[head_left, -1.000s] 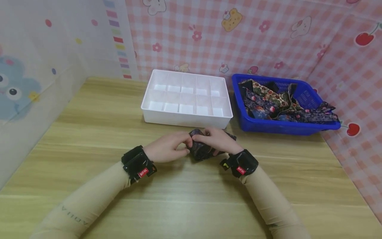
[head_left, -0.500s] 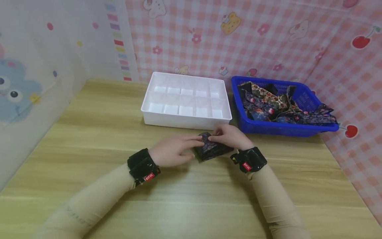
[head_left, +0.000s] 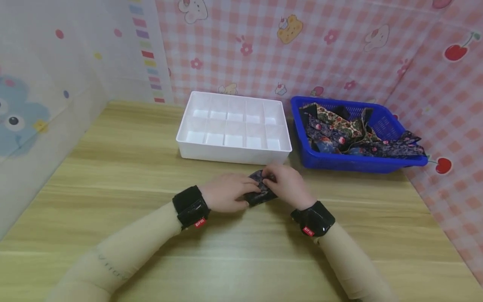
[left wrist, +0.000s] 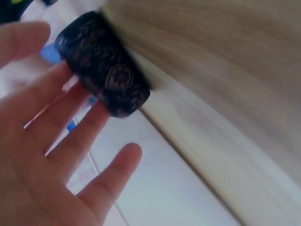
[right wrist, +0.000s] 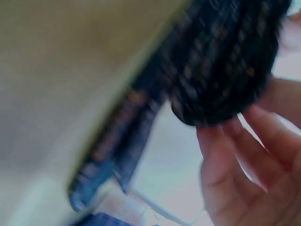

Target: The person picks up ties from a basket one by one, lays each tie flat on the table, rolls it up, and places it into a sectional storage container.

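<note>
A dark floral necktie [head_left: 262, 198], rolled into a bundle, lies on the table just in front of the white box. My left hand [head_left: 226, 193] rests its nearly straight fingertips on the bundle's left side. In the left wrist view the necktie [left wrist: 106, 66] shows a flower motif, and the thumb stands apart from it. From the right, my right hand [head_left: 288, 186] pinches the bundle with curled fingers. The right wrist view, though blurred, shows the coiled layers of the necktie [right wrist: 221, 66] and a loose tail [right wrist: 124, 134] stretching out along the table.
Behind the hands stands a white box [head_left: 234, 154] divided into several compartments. To its right a blue basket [head_left: 362, 163] holds several floral neckties [head_left: 339, 134], one hanging over the right rim. Patterned cloth walls [head_left: 226, 37] close off the back and sides of the wooden table [head_left: 241, 260].
My left hand has moved right against the bundle and its fingers have straightened. The right hand has shifted slightly, and less of the necktie's tail shows on the right.
</note>
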`<state>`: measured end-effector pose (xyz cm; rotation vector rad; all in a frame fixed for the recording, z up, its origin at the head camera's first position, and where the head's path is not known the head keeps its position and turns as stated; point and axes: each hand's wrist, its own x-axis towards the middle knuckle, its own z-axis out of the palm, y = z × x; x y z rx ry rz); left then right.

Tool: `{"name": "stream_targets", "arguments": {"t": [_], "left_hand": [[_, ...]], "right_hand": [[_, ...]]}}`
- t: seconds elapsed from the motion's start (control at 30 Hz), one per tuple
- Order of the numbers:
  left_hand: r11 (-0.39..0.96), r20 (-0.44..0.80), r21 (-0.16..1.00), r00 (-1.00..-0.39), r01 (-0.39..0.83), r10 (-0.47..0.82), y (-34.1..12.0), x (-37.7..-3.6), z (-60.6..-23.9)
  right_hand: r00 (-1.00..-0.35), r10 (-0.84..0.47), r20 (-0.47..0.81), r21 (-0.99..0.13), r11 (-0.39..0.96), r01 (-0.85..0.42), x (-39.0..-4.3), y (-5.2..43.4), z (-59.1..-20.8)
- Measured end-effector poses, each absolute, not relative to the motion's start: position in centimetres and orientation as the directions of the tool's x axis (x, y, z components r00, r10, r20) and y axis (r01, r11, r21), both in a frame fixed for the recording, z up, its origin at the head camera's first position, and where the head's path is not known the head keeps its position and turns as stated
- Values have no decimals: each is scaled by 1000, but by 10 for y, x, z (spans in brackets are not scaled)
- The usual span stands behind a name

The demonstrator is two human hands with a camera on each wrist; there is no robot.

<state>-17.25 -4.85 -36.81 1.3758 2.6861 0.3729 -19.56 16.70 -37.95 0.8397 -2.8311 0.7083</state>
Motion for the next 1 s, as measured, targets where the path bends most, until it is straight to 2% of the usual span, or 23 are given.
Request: {"name": "stream_targets", "arguments": {"t": [0.1,0.23,0.43,0.5,0.67,0.77,1.0], "left_hand": [[568,61,330,-617,754,785,-64,-172,-369],[623,78,348,-684,700,725,-82,-167,-373],[626,39,310,-668,715,743,-89,-160,-375],[619,57,312,-664,721,745,-90,-158,-371],[603,137,347,-675,719,725,-85,-160,-361],[607,174,346,-685,715,707,-76,-164,-358],[618,158,363,-700,697,696,-42,-176,-364]], "right_hand": [[-842,-468,269,-412,734,-540,-192,162,-386],[-850,-460,259,-452,720,-527,-191,157,-390],[-861,-480,167,-576,662,-480,-188,151,-390],[-870,-479,117,-649,626,-432,-187,151,-389],[-888,-456,-58,-824,524,-215,-189,156,-384],[-880,-461,-113,-805,562,-190,-191,161,-377],[-885,-446,-135,-597,749,-287,-201,186,-365]]}}
